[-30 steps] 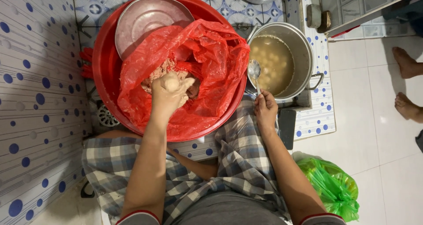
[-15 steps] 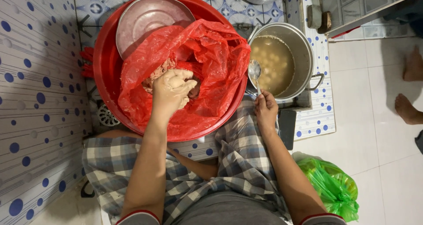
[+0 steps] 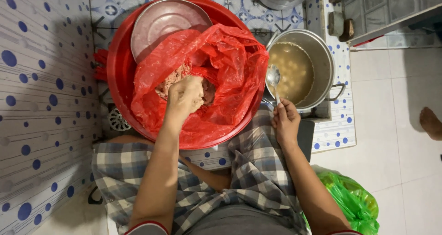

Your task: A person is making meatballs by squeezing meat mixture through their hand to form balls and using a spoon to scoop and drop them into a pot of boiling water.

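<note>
1. Reaching into the red plastic bag (image 3: 225,74), the left hand (image 3: 185,97) closes on a lump of minced meat (image 3: 172,78).
2. The bag lies in a red basin (image 3: 120,74) beside a metal bowl (image 3: 161,23).
3. The right hand (image 3: 285,122) grips a spoon (image 3: 273,78) at the rim of the pot of broth (image 3: 299,69).

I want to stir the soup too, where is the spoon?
In the head view, the spoon is in the person's right hand, its bowl hanging over the near rim of the steel pot of broth, just right of the red basin.
</note>
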